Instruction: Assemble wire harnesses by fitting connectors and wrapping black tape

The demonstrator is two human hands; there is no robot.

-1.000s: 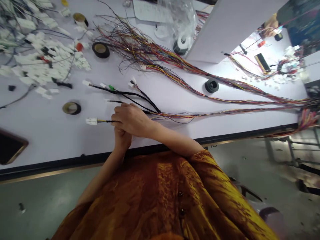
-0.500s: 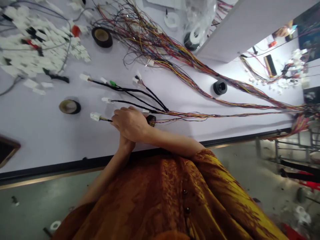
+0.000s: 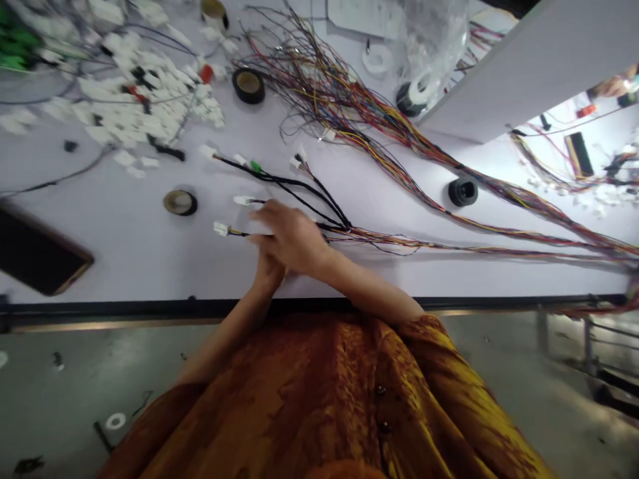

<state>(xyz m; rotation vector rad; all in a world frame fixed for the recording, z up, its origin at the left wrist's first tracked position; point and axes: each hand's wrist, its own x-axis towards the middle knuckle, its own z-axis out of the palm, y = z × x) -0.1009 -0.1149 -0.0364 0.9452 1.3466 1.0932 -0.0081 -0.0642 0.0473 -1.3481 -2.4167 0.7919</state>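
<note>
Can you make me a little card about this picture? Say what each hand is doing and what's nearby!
Right hand: blurred, lying over the left hand
Left hand: mostly hidden underneath
Closest things: black wires, white plug
Also on the table: tape roll, grommet, pile of plugs

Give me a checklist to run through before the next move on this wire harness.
Right hand grip on the wires: cannot tell, the hand is blurred.
Left hand hold: cannot tell, it sits under the right hand.
White connectors by the hands: ok, lying free on the table.
Black harness branches: ok, lying flat and fanned out.
Roll of tape: ok, lying on the table close to the hands.
</note>
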